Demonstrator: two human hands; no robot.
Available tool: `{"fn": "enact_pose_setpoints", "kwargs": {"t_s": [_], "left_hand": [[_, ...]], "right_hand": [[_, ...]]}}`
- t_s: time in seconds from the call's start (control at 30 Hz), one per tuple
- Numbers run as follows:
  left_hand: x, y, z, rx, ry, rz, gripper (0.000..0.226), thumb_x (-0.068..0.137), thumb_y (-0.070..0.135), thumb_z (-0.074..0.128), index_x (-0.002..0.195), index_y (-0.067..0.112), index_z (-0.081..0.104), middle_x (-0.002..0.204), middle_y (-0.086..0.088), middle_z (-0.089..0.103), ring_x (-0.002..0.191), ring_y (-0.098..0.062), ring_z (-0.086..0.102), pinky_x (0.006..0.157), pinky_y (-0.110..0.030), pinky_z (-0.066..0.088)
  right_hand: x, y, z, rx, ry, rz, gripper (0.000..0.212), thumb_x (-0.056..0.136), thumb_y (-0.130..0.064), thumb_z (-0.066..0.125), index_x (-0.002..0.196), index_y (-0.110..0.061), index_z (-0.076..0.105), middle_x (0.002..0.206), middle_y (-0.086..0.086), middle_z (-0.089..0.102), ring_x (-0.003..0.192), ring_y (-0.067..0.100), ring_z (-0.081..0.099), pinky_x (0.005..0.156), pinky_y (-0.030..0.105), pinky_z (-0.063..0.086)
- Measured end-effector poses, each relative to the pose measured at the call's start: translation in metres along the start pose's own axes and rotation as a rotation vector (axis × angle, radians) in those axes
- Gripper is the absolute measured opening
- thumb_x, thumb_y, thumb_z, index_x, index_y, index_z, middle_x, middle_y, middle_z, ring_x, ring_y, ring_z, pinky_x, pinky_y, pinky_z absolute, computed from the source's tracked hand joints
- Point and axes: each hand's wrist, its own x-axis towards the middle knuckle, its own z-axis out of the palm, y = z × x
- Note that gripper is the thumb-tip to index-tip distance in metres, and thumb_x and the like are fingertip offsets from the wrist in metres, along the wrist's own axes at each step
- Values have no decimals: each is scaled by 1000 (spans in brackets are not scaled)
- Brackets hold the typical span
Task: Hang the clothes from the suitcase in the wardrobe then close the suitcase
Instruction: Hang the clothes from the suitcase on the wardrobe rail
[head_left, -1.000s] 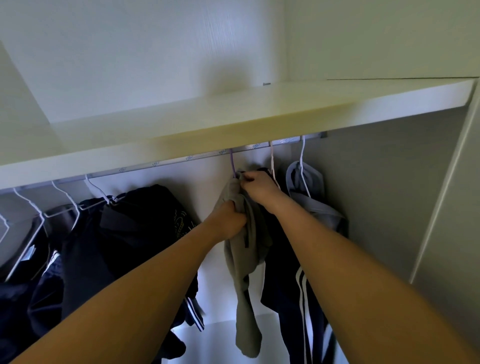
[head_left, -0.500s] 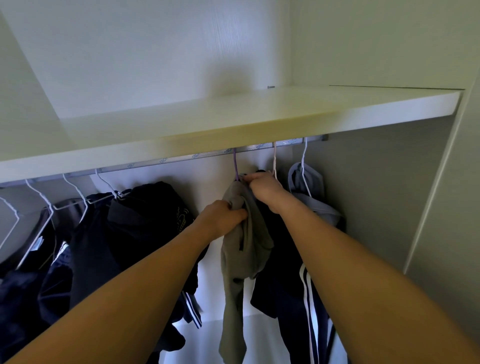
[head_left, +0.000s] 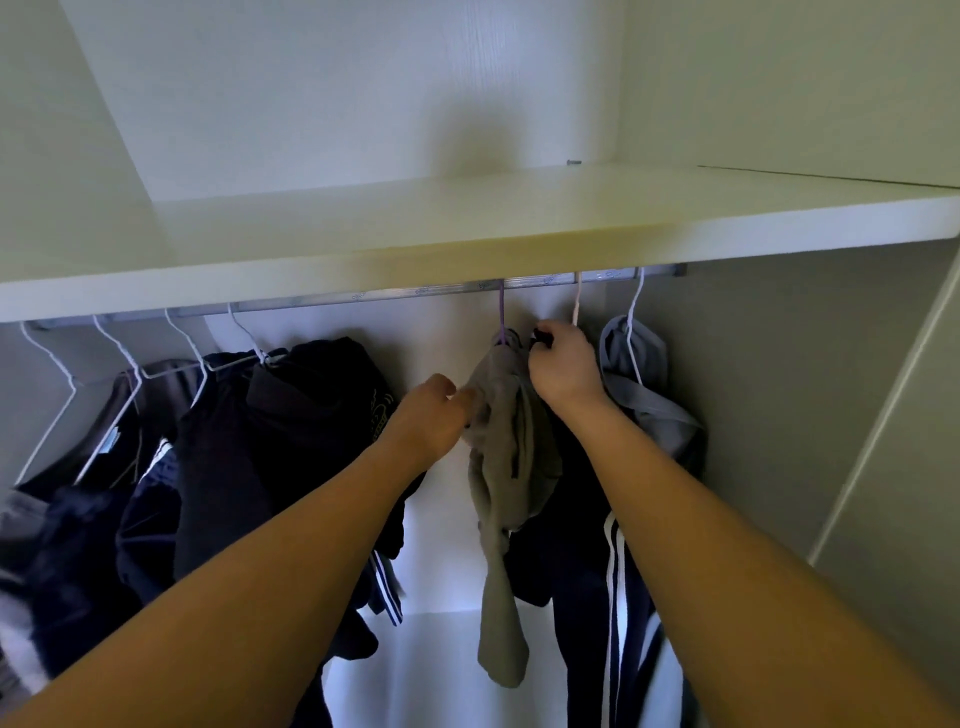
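Your two hands are up at the wardrobe rail, working on an olive-grey garment that hangs from a purple hanger.

Head view: your left hand (head_left: 434, 415), just left of centre, has its fingers curled into the left edge of the olive-grey garment (head_left: 506, 467), pinching the cloth. Your right hand (head_left: 563, 366), towards 1 o'clock from centre, is curled round dark fabric at the neck of the dark striped garment (head_left: 613, 571) just beside it. The olive-grey garment hangs from the purple hanger (head_left: 502, 317) on the rail (head_left: 395, 297) under the shelf (head_left: 467, 228), its lower end trailing towards 6 o'clock. At 3 o'clock of your right hand hangs a grey garment (head_left: 644, 395) on a white hanger (head_left: 632, 332). At 9 o'clock, dark clothes (head_left: 291, 441) hang on white hangers.
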Motion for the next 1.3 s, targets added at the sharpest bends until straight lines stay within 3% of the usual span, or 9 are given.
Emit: {"fn": "enact_pose_setpoints", "kwargs": {"t_s": [0.07, 0.13, 0.23, 0.33, 0.47, 0.67, 0.9, 1.13, 1.3], "left_hand": [[-6, -16, -5, -30, 90, -1, 53, 93, 51, 39, 124, 10, 52, 118, -12, 58, 101, -26, 59, 88, -40, 50], [-18, -33, -11, -29, 185, 16, 51, 93, 50, 39, 120, 9, 52, 117, -15, 57, 102, -29, 58, 90, -44, 51], [-44, -56, -25, 118, 399, 99, 39, 98, 36, 45, 124, 7, 52, 121, -13, 55, 108, -31, 54, 93, -46, 47], [-75, -78, -43, 329, 617, 194, 49, 96, 35, 45, 136, 7, 47, 134, -13, 53, 123, -30, 49, 104, -46, 40], [-122, -118, -73, 457, 700, 154, 54, 95, 37, 42, 140, 8, 44, 139, -11, 48, 129, -30, 43, 114, -50, 27], [-207, -185, -105, 570, 773, -17, 53, 94, 34, 49, 142, 10, 44, 140, -11, 47, 131, -30, 39, 120, -49, 14], [-335, -254, -107, 565, 759, -361, 51, 97, 36, 37, 142, 11, 41, 140, -11, 45, 129, -32, 40, 117, -51, 20], [-481, -294, -98, 513, 757, -639, 52, 97, 35, 36, 140, 7, 42, 137, -14, 47, 121, -33, 43, 106, -48, 36], [-589, -311, -100, 503, 782, -931, 55, 97, 40, 33, 143, 11, 39, 140, -11, 45, 122, -33, 45, 103, -44, 36]], "right_hand": [[-22, -2, 6, 3, 134, -102, 28, 94, -3, 45, 120, -2, 57, 129, 14, 51, 120, 29, 52, 94, 22, 35], [-44, -5, 20, -14, 187, -210, 35, 94, -4, 49, 128, 0, 53, 135, 14, 48, 126, 27, 48, 106, 24, 37], [-75, -20, 42, -29, 192, -344, 42, 94, -9, 50, 136, -7, 47, 143, 12, 43, 135, 25, 40, 113, 37, 37], [-105, -34, 68, -85, 149, -416, 49, 94, -12, 49, 143, -12, 40, 150, 9, 38, 141, 24, 33, 114, 37, 35], [-155, -55, 115, -3, 32, -415, 53, 96, -10, 49, 147, -13, 35, 156, 7, 29, 144, 19, 25, 117, 34, 29], [-224, -71, 179, 82, -126, -513, 55, 93, -5, 51, 146, -11, 37, 156, 6, 30, 143, 19, 29, 115, 28, 28], [-336, -73, 245, 78, -518, -715, 53, 92, -9, 50, 145, -11, 41, 153, 7, 35, 141, 23, 34, 115, 40, 34], [-451, -63, 291, 81, -903, -948, 57, 83, -6, 50, 140, -3, 44, 147, 16, 42, 136, 32, 39, 113, 43, 34], [-552, -72, 315, 95, -1205, -1094, 55, 86, -3, 55, 140, -2, 44, 145, 17, 44, 134, 32, 40, 113, 41, 34]]}}
